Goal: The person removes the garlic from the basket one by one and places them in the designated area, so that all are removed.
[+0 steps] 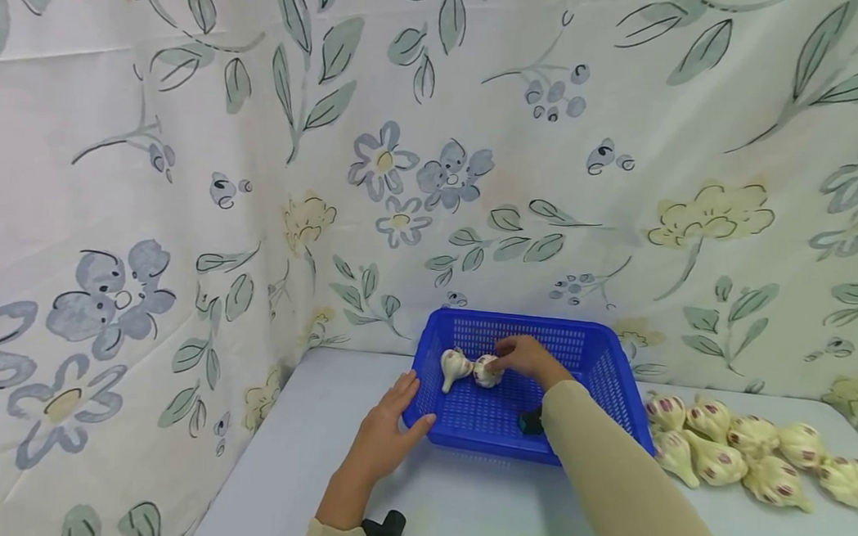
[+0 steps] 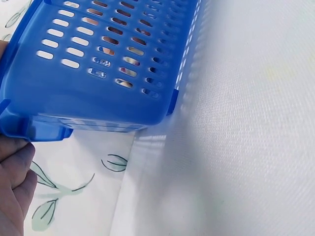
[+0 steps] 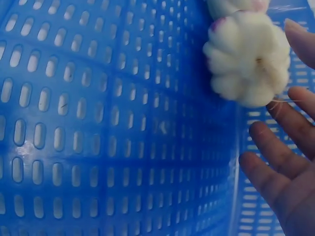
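Observation:
A blue perforated plastic basket (image 1: 492, 446) stands against the back of the table. Inside, near its left wall, two garlic bulbs lie side by side: one garlic bulb (image 1: 454, 366) with its stem toward me, another garlic bulb (image 3: 248, 59) beside it. Around this second bulb is my right hand (image 1: 530, 359), its fingers spread and loosely bent; the right wrist view shows thumb and fingers apart, with fingertips close to the bulb's root side. My left hand (image 1: 382, 433) touches the basket's left rim, fingers extended and thumb toward the front corner.
Several more garlic bulbs (image 1: 754, 435) lie in rows on the white table (image 1: 473, 517), right of the basket. A floral cloth (image 1: 185, 163) hangs behind the table and along its left side. Dark wrist cameras (image 1: 383, 529) show at both wrists.

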The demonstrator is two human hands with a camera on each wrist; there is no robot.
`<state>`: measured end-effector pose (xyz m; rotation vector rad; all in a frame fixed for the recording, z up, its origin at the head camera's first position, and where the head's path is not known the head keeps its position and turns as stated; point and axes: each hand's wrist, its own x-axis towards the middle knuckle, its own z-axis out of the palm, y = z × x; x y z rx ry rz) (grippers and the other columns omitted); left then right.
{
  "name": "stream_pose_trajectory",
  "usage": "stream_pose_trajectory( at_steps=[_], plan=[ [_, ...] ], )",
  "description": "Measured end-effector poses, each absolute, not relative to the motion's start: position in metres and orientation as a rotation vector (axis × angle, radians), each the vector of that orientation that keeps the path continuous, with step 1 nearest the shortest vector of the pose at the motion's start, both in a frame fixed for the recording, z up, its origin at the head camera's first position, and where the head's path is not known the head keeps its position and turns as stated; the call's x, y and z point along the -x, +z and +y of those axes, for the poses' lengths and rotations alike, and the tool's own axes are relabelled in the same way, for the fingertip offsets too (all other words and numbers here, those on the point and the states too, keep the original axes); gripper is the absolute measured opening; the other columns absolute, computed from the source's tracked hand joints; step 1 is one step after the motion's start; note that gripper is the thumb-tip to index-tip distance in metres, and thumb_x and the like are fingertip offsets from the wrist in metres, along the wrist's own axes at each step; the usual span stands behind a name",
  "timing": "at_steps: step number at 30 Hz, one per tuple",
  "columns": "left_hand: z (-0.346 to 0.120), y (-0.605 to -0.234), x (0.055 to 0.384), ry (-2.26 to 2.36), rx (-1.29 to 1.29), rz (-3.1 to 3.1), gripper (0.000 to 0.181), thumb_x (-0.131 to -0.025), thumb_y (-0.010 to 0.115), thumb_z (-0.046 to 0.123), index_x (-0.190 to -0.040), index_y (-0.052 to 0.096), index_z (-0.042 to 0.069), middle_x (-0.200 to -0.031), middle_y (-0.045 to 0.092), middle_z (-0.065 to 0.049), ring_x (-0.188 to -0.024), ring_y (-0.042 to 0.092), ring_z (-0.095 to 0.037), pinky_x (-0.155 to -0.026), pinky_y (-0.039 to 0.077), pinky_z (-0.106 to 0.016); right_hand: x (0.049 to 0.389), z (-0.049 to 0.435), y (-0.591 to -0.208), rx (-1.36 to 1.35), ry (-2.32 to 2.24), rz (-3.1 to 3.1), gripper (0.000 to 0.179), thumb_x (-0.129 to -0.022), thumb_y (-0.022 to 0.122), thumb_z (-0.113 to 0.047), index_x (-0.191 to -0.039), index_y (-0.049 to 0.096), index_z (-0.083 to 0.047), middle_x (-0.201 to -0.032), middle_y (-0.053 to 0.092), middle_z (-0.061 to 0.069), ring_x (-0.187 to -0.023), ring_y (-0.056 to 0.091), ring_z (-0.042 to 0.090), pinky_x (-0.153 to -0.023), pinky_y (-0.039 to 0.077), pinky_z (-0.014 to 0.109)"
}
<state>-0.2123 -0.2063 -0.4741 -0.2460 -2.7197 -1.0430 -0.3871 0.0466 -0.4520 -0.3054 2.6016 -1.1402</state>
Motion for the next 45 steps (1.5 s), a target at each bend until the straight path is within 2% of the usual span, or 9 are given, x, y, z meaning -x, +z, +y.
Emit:
stream_pose_trajectory(
  at_steps=[9,16,25,28,37,45],
  plan=[
    [-0.2051,-0.4775,0.2138,-1.046,0.268,-2.713,0.074,-0.093,0.057,0.057,-0.151,0.041,0.013,-0.161,0.030,0.001,-0.149,0.027,-0.030,-0.115,0.030,-0.056,0.3851,0.0482,-0.4584,0.359,-1.066,2.550,0.074,-0.080,0.080,-0.032,-0.138,0.052,0.005,-0.138,0.056,0.023,-0.127,0.053,0.039,-0.107,0.042,0.052],
    [-0.2048,-0.4784,0.2153,-1.039,0.260,-2.718,0.076,-0.093,0.056,0.060,-0.151,0.040,0.015,-0.161,0.030,0.002,-0.149,0.026,-0.026,-0.115,0.030,-0.055,0.3850,0.0482,-0.4608,0.389,-1.002,2.554,0.074,-0.080,0.080,-0.036,-0.138,0.053,0.003,-0.135,0.057,0.022,-0.124,0.054,0.038,-0.106,0.042,0.053],
    [-0.2050,-0.4748,0.2142,-1.044,0.270,-2.700,0.075,-0.093,0.057,0.057,-0.150,0.042,0.012,-0.161,0.031,0.000,-0.149,0.028,-0.029,-0.115,0.030,-0.056,0.3839,0.0455,-0.4584,0.409,-0.934,2.547,0.073,-0.080,0.080,-0.038,-0.138,0.054,0.000,-0.133,0.059,0.020,-0.121,0.055,0.035,-0.107,0.041,0.054],
    [-0.2052,-0.4737,0.2143,-1.047,0.266,-2.700,0.075,-0.092,0.058,0.058,-0.150,0.042,0.012,-0.161,0.030,0.002,-0.149,0.027,-0.027,-0.115,0.030,-0.056,0.3835,0.0450,-0.4579,0.397,-0.928,2.549,0.074,-0.080,0.080,-0.038,-0.138,0.053,0.000,-0.134,0.058,0.020,-0.122,0.054,0.035,-0.107,0.041,0.054],
    [-0.2063,-0.4744,0.2161,-1.032,0.235,-2.719,0.075,-0.092,0.058,0.058,-0.151,0.041,0.014,-0.161,0.030,0.003,-0.149,0.026,-0.024,-0.115,0.030,-0.056,0.3858,0.0428,-0.4588,0.385,-0.920,2.564,0.071,-0.081,0.079,-0.039,-0.136,0.056,0.000,-0.132,0.059,0.019,-0.119,0.056,0.034,-0.106,0.041,0.054],
    [-0.2073,-0.4750,0.2139,-1.051,0.239,-2.717,0.075,-0.092,0.057,0.059,-0.151,0.042,0.014,-0.161,0.030,0.001,-0.149,0.026,-0.029,-0.115,0.030,-0.057,0.3870,0.0420,-0.4625,0.389,-0.918,2.566,0.065,-0.080,0.081,-0.037,-0.130,0.060,-0.001,-0.125,0.063,0.015,-0.110,0.058,0.028,-0.103,0.045,0.050]
  ],
)
